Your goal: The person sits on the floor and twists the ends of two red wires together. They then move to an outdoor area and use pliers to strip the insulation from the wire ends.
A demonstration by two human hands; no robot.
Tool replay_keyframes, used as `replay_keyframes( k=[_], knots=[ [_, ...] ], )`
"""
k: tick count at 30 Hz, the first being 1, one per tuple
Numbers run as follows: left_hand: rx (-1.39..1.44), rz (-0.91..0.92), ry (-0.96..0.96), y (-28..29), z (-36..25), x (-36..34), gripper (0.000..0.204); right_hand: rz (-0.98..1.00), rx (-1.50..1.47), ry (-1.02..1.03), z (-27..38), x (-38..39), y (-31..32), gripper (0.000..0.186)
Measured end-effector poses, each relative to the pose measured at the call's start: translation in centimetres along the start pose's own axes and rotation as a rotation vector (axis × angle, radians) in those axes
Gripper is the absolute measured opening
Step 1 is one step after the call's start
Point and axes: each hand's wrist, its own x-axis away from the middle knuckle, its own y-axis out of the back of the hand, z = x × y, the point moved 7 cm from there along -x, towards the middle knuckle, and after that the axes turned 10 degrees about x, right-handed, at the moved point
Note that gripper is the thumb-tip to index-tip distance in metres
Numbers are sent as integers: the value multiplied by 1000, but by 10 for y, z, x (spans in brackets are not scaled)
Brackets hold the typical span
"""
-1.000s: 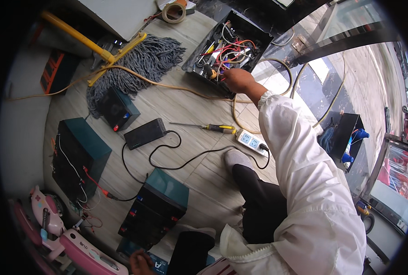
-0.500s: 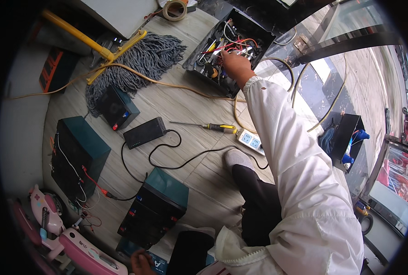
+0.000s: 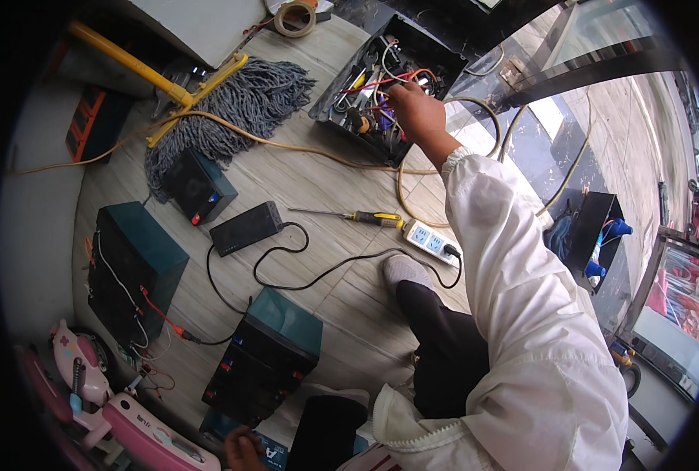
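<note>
White cloth covers the right arm [image 3: 514,267], which comes up from 5 o'clock. The right hand [image 3: 420,114] reaches into the black box [image 3: 349,135], just past 12 o'clock. Its fingers bend in close to the wires [image 3: 374,82], but I cannot tell if they pinch one. The wires are red and white and lie in a messy heap in the box, with small tools mixed in.

Down low at 7 o'clock is the left hand [image 3: 245,451]. Its fingers are curled next to a blue box [image 3: 273,454]. The bottom edge cuts it off, so I cannot tell if it holds anything.

Just above it stands a black battery [image 3: 259,369] with a green top. A bigger battery [image 3: 149,243] sits at 9 o'clock. A small battery [image 3: 212,173] is near 10 o'clock, beside the grey mop [image 3: 247,102].

Near the middle, toward 9 o'clock, lies a black charger [image 3: 247,228]. Its cord [image 3: 341,264] winds over the floor to a white power strip [image 3: 428,240], toward 3 o'clock. A screwdriver [image 3: 377,218] lies between them, its yellow and black handle by the strip. At 8 o'clock is a pink scooter [image 3: 157,436].
</note>
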Motion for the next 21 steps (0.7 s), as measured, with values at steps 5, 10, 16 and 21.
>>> replay_keyframes(
  k=[5, 10, 16, 21],
  knots=[
    [4, 50, -9, -2, -1, -9, 18, -256, -653, -164, -63, -14, -2, 15],
    [-1, 33, -30, 4, 5, -4, 19, -187, -1225, -268, -40, -18, 17, 18],
    [-16, 31, -20, 0, 1, -2, 19, -101, -1416, -453, -43, -15, 15, 18],
    [-12, 37, -31, 4, 6, -4, 18, -49, -1580, -614, -52, -10, 0, 18]
  ],
)
